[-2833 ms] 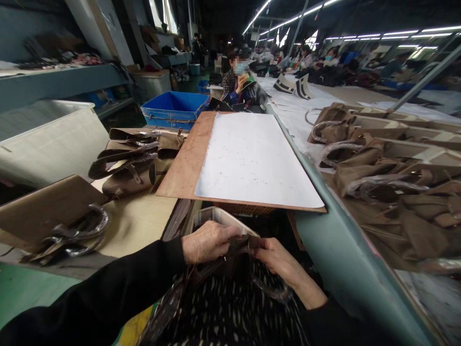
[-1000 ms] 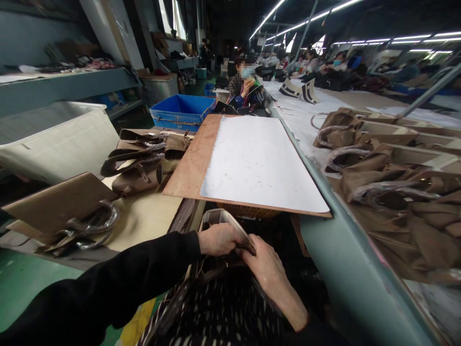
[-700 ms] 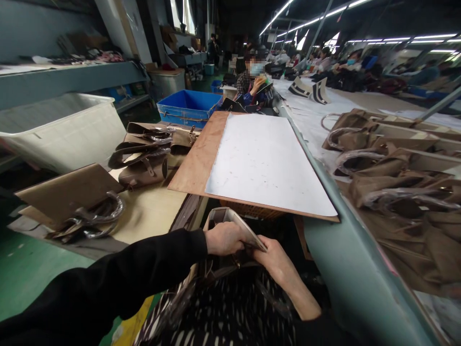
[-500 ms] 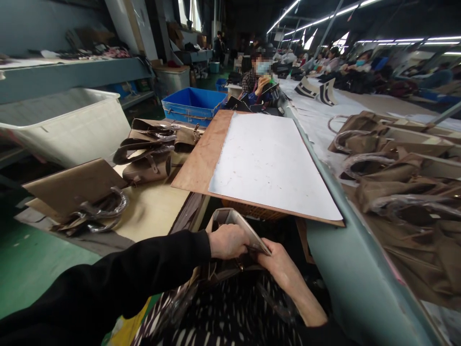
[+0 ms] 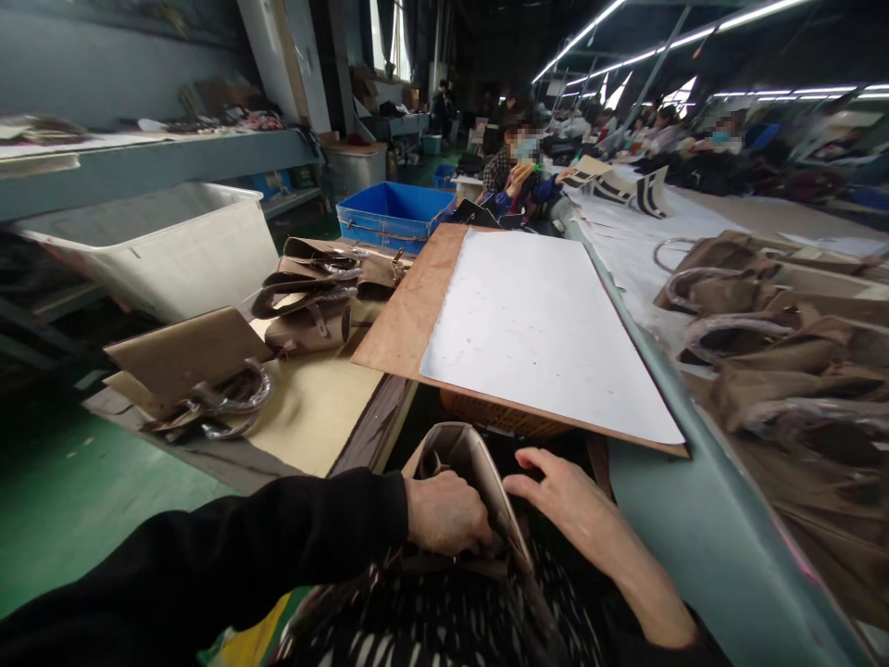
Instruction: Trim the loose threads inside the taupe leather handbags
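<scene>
A taupe handbag (image 5: 501, 482) rests on my lap, its mouth facing up and its stiff right panel standing tilted. My left hand (image 5: 450, 514) is closed at the bag's mouth, knuckles down against the inside; its fingertips are hidden. Just right of the panel, my right hand (image 5: 566, 496) is open with thumb and fingers apart, the thumb close to the panel's rim. The lower part of the bag is hidden in shadow and by the patterned apron (image 5: 417, 630).
Ahead lies a wooden board (image 5: 397, 324) with a white sheet (image 5: 534, 324). Taupe bags (image 5: 306, 320) lie on the left table, more bags (image 5: 784, 361) on the right bench. A blue bin (image 5: 395, 208) and a white tub (image 5: 167, 245) stand beyond. A masked co-worker (image 5: 520, 171) sits ahead.
My right hand has let go of the panel's rim and opened to its right. My left hand has moved from the rim down into the bag's mouth. The view has shifted slightly left.
</scene>
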The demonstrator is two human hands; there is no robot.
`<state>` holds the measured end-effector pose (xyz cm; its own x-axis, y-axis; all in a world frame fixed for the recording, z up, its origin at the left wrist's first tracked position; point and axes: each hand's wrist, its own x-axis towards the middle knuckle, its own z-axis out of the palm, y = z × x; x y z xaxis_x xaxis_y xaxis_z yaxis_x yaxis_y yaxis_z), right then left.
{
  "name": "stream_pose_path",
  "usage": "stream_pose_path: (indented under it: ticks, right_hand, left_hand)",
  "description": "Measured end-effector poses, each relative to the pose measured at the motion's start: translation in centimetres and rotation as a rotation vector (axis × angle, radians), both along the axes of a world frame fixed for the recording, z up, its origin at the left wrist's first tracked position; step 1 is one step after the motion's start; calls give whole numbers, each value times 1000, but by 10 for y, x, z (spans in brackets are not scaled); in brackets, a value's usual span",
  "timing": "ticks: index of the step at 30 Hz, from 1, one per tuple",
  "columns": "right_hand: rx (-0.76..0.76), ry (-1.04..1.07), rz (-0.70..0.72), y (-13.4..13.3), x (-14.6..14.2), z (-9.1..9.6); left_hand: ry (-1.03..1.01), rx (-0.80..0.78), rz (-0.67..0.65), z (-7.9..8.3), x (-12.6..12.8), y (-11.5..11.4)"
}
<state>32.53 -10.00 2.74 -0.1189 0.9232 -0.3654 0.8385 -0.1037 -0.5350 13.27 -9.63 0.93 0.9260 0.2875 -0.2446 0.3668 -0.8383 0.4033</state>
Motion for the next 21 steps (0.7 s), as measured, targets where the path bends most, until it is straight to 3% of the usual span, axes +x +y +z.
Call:
stream_pose_path:
  ticks: [4, 7, 9, 13, 15, 19, 21]
  right_hand:
    - [41, 26, 118, 22, -34, 10]
    - [11, -5, 120, 19, -49, 9]
    - [-28, 20, 80, 8, -44, 4]
    - [-183, 272, 49, -26, -11, -13]
    - [-177, 300, 24, -44, 0, -19]
    - [-84, 154, -109, -65, -6, -23]
    - [-85, 189, -161, -65, -15, -22]
  left_hand:
    - [-14, 19, 2, 1, -6, -1]
    - [-33, 15, 25, 1, -11, 0]
    - [-46, 11, 59, 0, -13, 1]
    - [-13, 13, 153, -5, -11, 4]
    - [0, 11, 172, -8, -6, 6]
    - [5, -5, 206, -11, 4, 10]
    - [23, -13, 228, -10, 7, 14]
